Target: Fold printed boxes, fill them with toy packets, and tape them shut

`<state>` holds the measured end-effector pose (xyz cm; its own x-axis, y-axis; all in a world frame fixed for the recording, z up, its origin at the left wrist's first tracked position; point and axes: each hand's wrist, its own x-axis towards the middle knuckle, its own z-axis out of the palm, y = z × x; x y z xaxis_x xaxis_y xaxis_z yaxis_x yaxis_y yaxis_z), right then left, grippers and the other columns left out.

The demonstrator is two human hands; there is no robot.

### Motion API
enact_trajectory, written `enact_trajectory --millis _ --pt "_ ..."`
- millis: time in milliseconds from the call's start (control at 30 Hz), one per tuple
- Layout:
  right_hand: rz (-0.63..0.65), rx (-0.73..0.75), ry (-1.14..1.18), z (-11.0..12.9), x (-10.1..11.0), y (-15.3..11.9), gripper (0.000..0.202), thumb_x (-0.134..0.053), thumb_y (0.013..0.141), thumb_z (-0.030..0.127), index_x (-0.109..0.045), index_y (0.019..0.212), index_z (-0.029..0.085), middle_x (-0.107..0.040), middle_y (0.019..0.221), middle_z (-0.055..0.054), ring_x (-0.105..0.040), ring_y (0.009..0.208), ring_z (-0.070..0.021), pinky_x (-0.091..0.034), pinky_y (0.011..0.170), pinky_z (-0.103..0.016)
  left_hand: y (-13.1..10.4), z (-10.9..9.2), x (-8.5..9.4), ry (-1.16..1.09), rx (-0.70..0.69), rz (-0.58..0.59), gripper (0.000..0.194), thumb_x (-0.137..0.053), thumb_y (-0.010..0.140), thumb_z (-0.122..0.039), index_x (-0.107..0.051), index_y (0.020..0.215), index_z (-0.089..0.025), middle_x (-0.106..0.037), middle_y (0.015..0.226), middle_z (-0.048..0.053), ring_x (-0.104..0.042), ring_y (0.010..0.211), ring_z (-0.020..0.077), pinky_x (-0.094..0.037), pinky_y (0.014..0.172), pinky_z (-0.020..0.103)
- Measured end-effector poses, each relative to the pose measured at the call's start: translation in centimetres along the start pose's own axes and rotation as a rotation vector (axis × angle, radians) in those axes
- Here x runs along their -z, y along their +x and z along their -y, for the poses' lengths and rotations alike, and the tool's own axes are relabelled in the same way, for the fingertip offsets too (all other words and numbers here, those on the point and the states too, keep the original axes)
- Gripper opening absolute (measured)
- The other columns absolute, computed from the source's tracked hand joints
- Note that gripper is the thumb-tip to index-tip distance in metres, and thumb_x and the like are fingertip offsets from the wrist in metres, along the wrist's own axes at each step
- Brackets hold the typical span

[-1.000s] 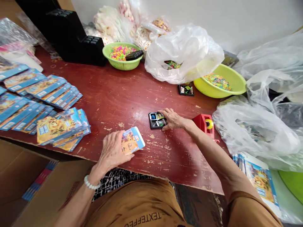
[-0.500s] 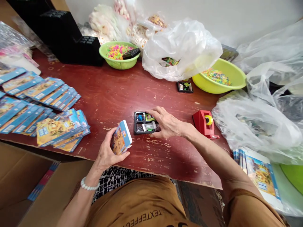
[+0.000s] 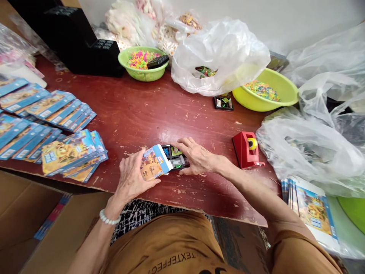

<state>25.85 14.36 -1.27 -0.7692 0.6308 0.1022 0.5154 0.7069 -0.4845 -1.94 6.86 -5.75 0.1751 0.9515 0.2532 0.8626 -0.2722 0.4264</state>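
Observation:
My left hand (image 3: 132,175) grips a small printed cardboard box (image 3: 154,163), blue and orange, by its left end and edges. The box's white open end faces right. Against that end sits a black compartment tray (image 3: 179,163) with small wrapped pieces in its cells. Its left edge is at the box's mouth, partly covered by the flap; how far it reaches inside is hidden. My right hand (image 3: 196,156) holds the tray's right end between thumb and fingers. Both hands are low over the red table (image 3: 128,114).
Stacked printed boxes (image 3: 71,150) lie at left. A red tape dispenser (image 3: 246,150) stands right of my right hand. Behind are a green basket (image 3: 145,74), a plastic bag (image 3: 219,57), a yellow-green bowl (image 3: 285,91) and another black tray (image 3: 224,102). Flat boxes (image 3: 313,213) lie at lower right.
My left hand has turned the box flatter and brought it right, against the tray. My right hand has shifted the tray slightly nearer to me, its left edge now at the box's mouth.

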Motion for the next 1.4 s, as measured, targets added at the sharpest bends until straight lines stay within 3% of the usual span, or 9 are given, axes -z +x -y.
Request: enact_trajectory --millis 167,333,433,600,700,800,1067,1267,1400 --pt "0.062 -0.016 -0.003 -1.4 -3.0 -0.5 0.102 -0.092 0.068 0.033 -0.041 0.154 0.017 -0.053 0.141 -0.02 -0.053 0.128 -0.0381 -0.048 0.109 -0.059 0.8 0.0 -0.5 0.073 -0.03 0.164 0.111 -0.094 0.056 -0.038 -0.042 0.153 -0.023 -0.055 0.148 0.022 -0.051 0.134 0.0469 -0.04 0.111 0.067" --pt "-0.006 -0.02 0.07 -2.2 -4.9 -1.7 0.11 -0.088 0.073 0.06 -0.033 0.16 0.019 -0.048 0.153 -0.024 -0.046 0.143 -0.0421 -0.037 0.117 -0.069 0.4 0.5 -0.9 0.061 -0.083 0.135 0.115 -0.097 0.053 -0.036 -0.041 0.152 -0.017 -0.048 0.153 0.026 -0.044 0.141 0.0485 -0.037 0.115 0.066" --pt "-0.111 -0.121 0.113 -2.2 -5.1 -3.1 0.105 -0.078 0.08 0.069 -0.033 0.161 0.021 -0.048 0.153 -0.024 -0.047 0.142 -0.0423 -0.034 0.117 -0.073 -0.1 0.8 -0.8 0.054 -0.095 0.12 0.113 -0.095 0.057 -0.036 -0.039 0.154 -0.018 -0.048 0.153 0.025 -0.042 0.143 0.0485 -0.035 0.116 0.067" --pt "-0.199 -0.219 0.247 -1.5 -5.1 -4.3 0.054 -0.064 0.098 0.056 -0.057 0.144 0.029 -0.058 0.139 -0.014 -0.058 0.127 -0.0318 -0.052 0.106 -0.056 -0.2 0.5 -0.8 0.072 -0.093 0.148 0.109 -0.093 0.06 -0.038 -0.039 0.153 -0.021 -0.051 0.151 0.023 -0.043 0.142 0.0481 -0.032 0.116 0.07" --pt "-0.229 -0.27 0.227 -1.2 -5.3 -3.7 0.033 -0.065 0.099 0.049 -0.072 0.122 0.027 -0.063 0.121 -0.011 -0.061 0.115 -0.0281 -0.054 0.101 -0.051 0.3 0.2 -1.0 0.095 -0.092 0.18 0.111 -0.093 0.06 -0.041 -0.038 0.154 -0.02 -0.053 0.15 0.023 -0.044 0.141 0.0477 -0.031 0.115 0.071" --pt "-0.269 -0.299 0.17 -1.0 -5.3 -2.9 0.022 -0.07 0.097 0.043 -0.077 0.105 0.024 -0.064 0.111 -0.01 -0.06 0.11 -0.0273 -0.051 0.101 -0.05 0.6 0.3 -1.3 0.093 -0.093 0.181 0.114 -0.094 0.058 -0.043 -0.039 0.154 -0.016 -0.055 0.147 0.024 -0.047 0.137 0.0465 -0.035 0.113 0.067" --pt "-0.26 -0.46 0.184 -0.5 -5.2 -1.7 0.014 -0.069 0.087 0.025 -0.07 0.074 0.021 -0.065 0.11 -0.009 -0.058 0.106 -0.0282 -0.046 0.1 -0.051 0.6 0.3 -1.5 0.079 -0.062 0.123 0.106 -0.093 0.054 -0.043 -0.047 0.146 -0.017 -0.06 0.139 0.022 -0.055 0.128 0.0447 -0.043 0.107 0.061" --pt "-0.266 -0.582 0.176 0.0 -5.4 -1.6 0.016 -0.067 0.082 0.023 -0.067 0.067 0.02 -0.067 0.113 -0.01 -0.055 0.105 -0.0301 -0.044 0.098 -0.053 0.4 -0.1 -1.5 0.049 -0.063 0.076 0.098 -0.09 0.056 -0.044 -0.048 0.141 -0.02 -0.062 0.137 0.02 -0.059 0.121 0.0431 -0.045 0.102 0.058" --pt "-0.337 -0.591 0.264 0.4 -5.3 -1.7 0.016 -0.068 0.081 0.024 -0.066 0.066 0.02 -0.067 0.12 -0.009 -0.055 0.112 -0.0294 -0.041 0.103 -0.053 0.5 0.0 -1.6 0.043 -0.08 0.053 0.096 -0.09 0.055 -0.046 -0.048 0.139 -0.022 -0.063 0.133 0.018 -0.061 0.117 0.0424 -0.047 0.098 0.057"
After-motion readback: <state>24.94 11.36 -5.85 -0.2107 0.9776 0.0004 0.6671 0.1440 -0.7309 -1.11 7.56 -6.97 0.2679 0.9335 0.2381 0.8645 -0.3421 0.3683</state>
